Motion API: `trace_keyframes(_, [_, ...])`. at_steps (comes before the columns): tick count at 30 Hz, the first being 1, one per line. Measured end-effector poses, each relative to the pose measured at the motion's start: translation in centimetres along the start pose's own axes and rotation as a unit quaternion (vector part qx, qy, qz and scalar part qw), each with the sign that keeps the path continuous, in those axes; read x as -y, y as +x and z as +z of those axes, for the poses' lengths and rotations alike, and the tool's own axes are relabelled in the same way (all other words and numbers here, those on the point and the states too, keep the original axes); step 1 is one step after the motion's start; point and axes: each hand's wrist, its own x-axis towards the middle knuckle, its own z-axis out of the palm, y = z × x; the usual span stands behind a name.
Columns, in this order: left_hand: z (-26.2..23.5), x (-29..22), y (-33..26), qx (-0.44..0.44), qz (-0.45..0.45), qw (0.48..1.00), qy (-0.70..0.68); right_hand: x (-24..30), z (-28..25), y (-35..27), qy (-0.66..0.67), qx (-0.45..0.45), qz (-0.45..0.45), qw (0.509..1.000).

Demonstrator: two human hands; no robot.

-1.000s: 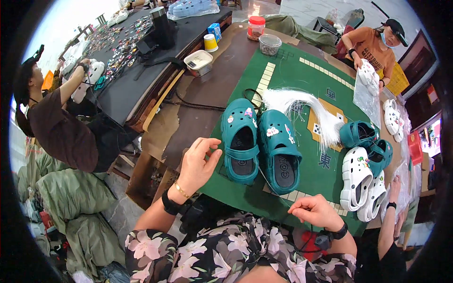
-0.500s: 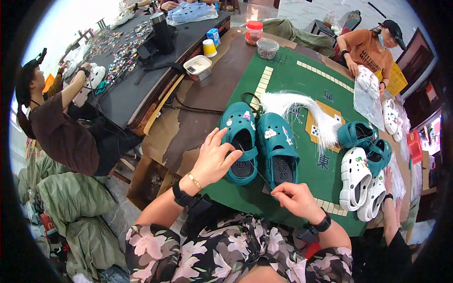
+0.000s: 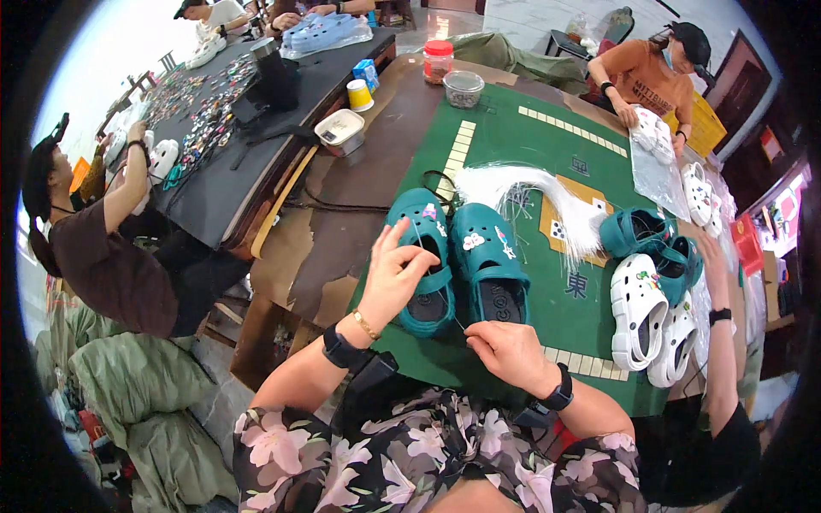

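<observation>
A pair of dark green clogs with small charms lies in front of me, the left clog (image 3: 419,256) beside the right clog (image 3: 490,265). Over the left clog, my left hand (image 3: 392,278) pinches a thin strand between thumb and forefinger, its other fingers raised. My right hand (image 3: 510,352) is closed near the heels, its fingertips gripping a thin strand that rises toward the left clog. Whether both hands hold the same strand I cannot tell. Behind the clogs lies a bundle of thin white strands (image 3: 522,181).
More green clogs (image 3: 637,232) and white clogs (image 3: 639,312) stand at the right, by a co-worker's arm (image 3: 723,342). A lidded tub (image 3: 339,132), a yellow cup (image 3: 360,96) and jars are farther back. People handle clogs at the dark table (image 3: 214,162) and far right.
My right hand has moved left, closer to the clogs' heels. My left hand stays over the left clog. The co-worker's arm at the right has reached forward beside the green clogs.
</observation>
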Motion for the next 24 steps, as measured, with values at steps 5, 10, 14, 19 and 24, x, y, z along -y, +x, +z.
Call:
trace_keyframes(5, [-1.4, -1.4, 0.4, -0.128, 0.065, 0.982, -0.123, 1.2, -3.5, -0.1, -0.220, -0.117, -0.082, 0.965])
trace_keyframes(10, [0.0, -3.6, 1.8, -0.049, 0.070, 0.985, -0.147, 1.4, -2.6, -1.9, -0.121, -0.090, -0.015, 0.988])
trace_keyframes(14, [2.4, -5.0, 3.2, 0.065, 0.112, 0.986, -0.108, 1.8, -1.1, -2.0, -0.161, -0.036, -0.018, 0.986])
trace_keyframes(19, [4.0, -4.4, 4.5, 0.174, 0.160, 0.972, -0.010, 0.8, 0.7, -1.0, -0.131, -0.045, -0.078, 0.987])
trace_keyframes(24, [3.9, -4.3, 4.7, 0.304, 0.057, 0.937, -0.164, -1.4, 1.5, 0.2, -0.102, -0.062, -0.094, 0.988])
